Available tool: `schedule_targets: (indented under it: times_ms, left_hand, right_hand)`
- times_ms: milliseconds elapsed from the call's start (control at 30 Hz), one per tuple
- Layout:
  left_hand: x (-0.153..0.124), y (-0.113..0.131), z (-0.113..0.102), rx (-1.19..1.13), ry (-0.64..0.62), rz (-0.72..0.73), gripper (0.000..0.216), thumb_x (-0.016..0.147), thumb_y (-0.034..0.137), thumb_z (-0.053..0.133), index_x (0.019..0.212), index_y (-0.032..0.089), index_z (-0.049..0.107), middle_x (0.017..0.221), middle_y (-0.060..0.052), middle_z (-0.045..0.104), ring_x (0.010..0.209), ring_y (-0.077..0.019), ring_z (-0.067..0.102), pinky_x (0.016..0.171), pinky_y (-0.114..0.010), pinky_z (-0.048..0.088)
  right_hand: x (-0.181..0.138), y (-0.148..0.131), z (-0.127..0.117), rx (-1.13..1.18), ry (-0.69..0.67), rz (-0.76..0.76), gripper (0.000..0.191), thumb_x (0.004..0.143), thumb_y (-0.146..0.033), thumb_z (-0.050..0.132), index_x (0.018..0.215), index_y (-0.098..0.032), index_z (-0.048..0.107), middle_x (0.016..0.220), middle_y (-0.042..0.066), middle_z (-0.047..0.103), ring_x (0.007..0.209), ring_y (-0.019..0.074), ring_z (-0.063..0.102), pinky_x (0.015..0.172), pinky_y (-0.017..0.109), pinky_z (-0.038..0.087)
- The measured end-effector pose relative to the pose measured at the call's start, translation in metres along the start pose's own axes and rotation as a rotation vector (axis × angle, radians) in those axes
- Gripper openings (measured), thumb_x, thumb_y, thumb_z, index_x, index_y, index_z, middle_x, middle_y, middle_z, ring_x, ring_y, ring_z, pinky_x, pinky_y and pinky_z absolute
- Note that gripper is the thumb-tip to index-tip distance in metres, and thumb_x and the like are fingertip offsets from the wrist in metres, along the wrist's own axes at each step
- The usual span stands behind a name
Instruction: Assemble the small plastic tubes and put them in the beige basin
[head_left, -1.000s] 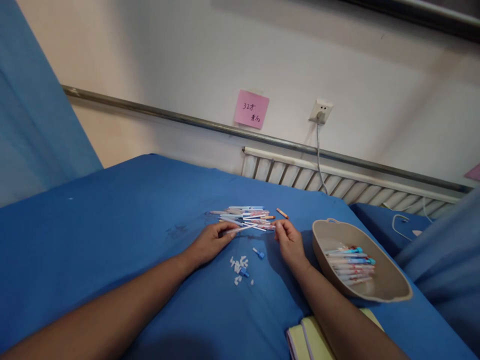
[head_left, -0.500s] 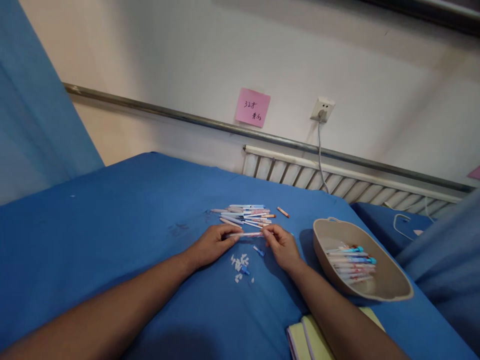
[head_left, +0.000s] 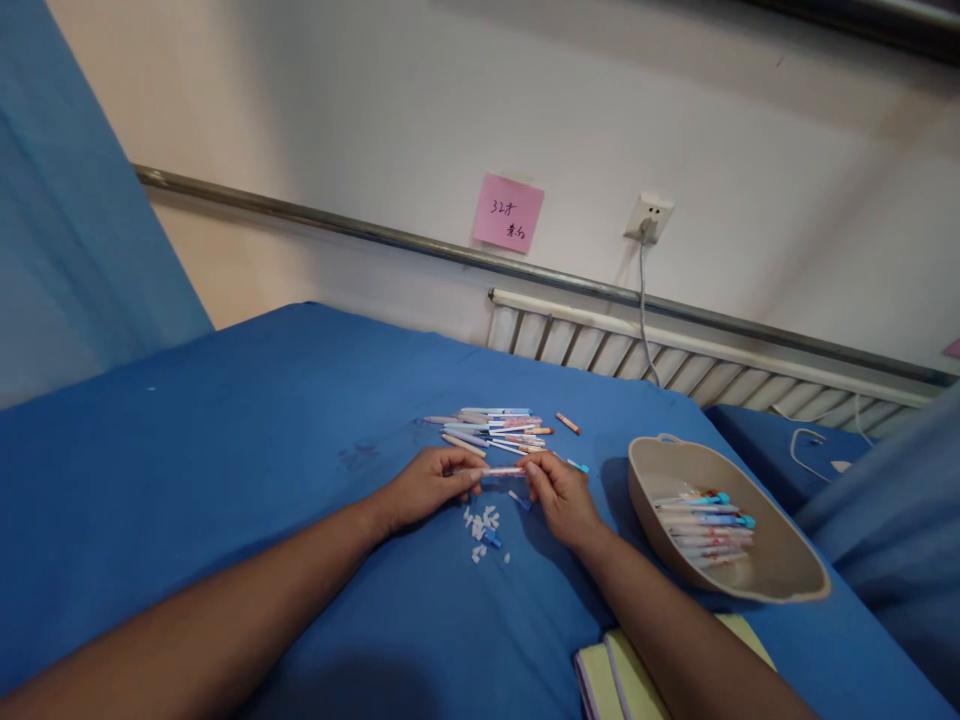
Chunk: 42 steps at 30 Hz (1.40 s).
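A pale pen with pinkish markings [head_left: 504, 472] lies level between my hands, just above the blue cloth. My left hand [head_left: 436, 483] is closed on its left end, and my right hand [head_left: 559, 493] pinches its right end. Behind the hands is a pile of pens and pen parts [head_left: 491, 428]. A small blue-and-white pen part [head_left: 519, 499] lies near my right fingers. In front of the hands are several small white pieces [head_left: 480, 522] and a blue piece [head_left: 491, 538].
On the right stands a beige basket [head_left: 780, 570] with several pens [head_left: 709, 530] in it. A folded yellow-green cloth [head_left: 626, 675] lies under my right forearm. An orange stick [head_left: 568, 423] rests right of the pile. Behind the blue-covered surface [head_left: 262, 420] is a radiator [head_left: 570, 340].
Both hands still hold the pen, and its visible middle looks shorter between the fingers. A turquoise tip now shows more beyond my right hand. The loose pieces and basket have stayed put.
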<state>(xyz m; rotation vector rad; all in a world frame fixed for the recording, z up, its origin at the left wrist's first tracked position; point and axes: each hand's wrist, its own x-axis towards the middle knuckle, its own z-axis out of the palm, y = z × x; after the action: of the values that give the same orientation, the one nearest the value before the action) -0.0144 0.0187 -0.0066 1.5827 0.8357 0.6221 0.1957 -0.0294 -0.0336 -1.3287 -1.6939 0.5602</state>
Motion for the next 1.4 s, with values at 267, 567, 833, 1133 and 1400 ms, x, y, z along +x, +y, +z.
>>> schedule_targets:
  times_ms: [267, 567, 833, 1133, 1400]
  left_hand:
    - [0.001, -0.007, -0.002, 0.025, 0.035, 0.040, 0.026, 0.073, 0.035, 0.066, 0.091, 0.017, 0.069, 0.083, -0.003, 0.067, 0.071, -0.0150, 0.058, 0.067, -0.025, 0.044]
    - [0.007, -0.009, -0.001, -0.043, 0.185, -0.036, 0.041, 0.080, 0.054, 0.050, 0.085, 0.014, 0.059, 0.068, -0.001, 0.064, 0.049, -0.0102, 0.053, 0.046, -0.021, 0.039]
    - [0.005, -0.005, -0.002, -0.174, 0.190, 0.013, 0.044, 0.065, 0.039, 0.072, 0.099, 0.017, 0.056, 0.084, -0.002, 0.066, 0.067, -0.0134, 0.060, 0.059, -0.024, 0.045]
    - [0.004, -0.006, -0.001, -0.194, 0.171, 0.034, 0.043, 0.061, 0.029, 0.076, 0.100, 0.017, 0.060, 0.100, -0.005, 0.065, 0.084, -0.0160, 0.061, 0.070, -0.025, 0.047]
    - [0.004, -0.004, 0.001, -0.176, 0.176, 0.037, 0.034, 0.057, 0.028, 0.078, 0.085, 0.016, 0.062, 0.097, -0.004, 0.066, 0.083, -0.0156, 0.061, 0.072, -0.026, 0.047]
  right_hand:
    - [-0.005, -0.006, 0.000, -0.077, -0.053, -0.066, 0.016, 0.083, -0.027, 0.052, 0.098, -0.020, 0.055, 0.086, 0.003, 0.062, 0.074, 0.0163, 0.057, 0.069, 0.026, 0.043]
    - [-0.001, 0.000, 0.001, -0.070, 0.062, -0.059, 0.012, 0.085, -0.027, 0.051, 0.090, -0.019, 0.058, 0.077, 0.001, 0.062, 0.067, 0.0143, 0.055, 0.064, 0.024, 0.042]
    - [0.002, 0.005, -0.002, -0.062, 0.112, -0.151, 0.012, 0.086, -0.028, 0.054, 0.088, -0.021, 0.063, 0.091, 0.004, 0.063, 0.086, 0.0170, 0.058, 0.077, 0.027, 0.044]
    - [0.001, 0.005, -0.001, -0.069, 0.106, -0.150, 0.010, 0.085, -0.026, 0.054, 0.087, -0.020, 0.062, 0.090, 0.003, 0.062, 0.084, 0.0165, 0.058, 0.077, 0.027, 0.044]
    - [0.001, 0.003, 0.000, -0.046, 0.091, -0.163, 0.009, 0.086, -0.024, 0.053, 0.087, -0.020, 0.061, 0.088, 0.003, 0.060, 0.083, 0.0163, 0.057, 0.076, 0.027, 0.044]
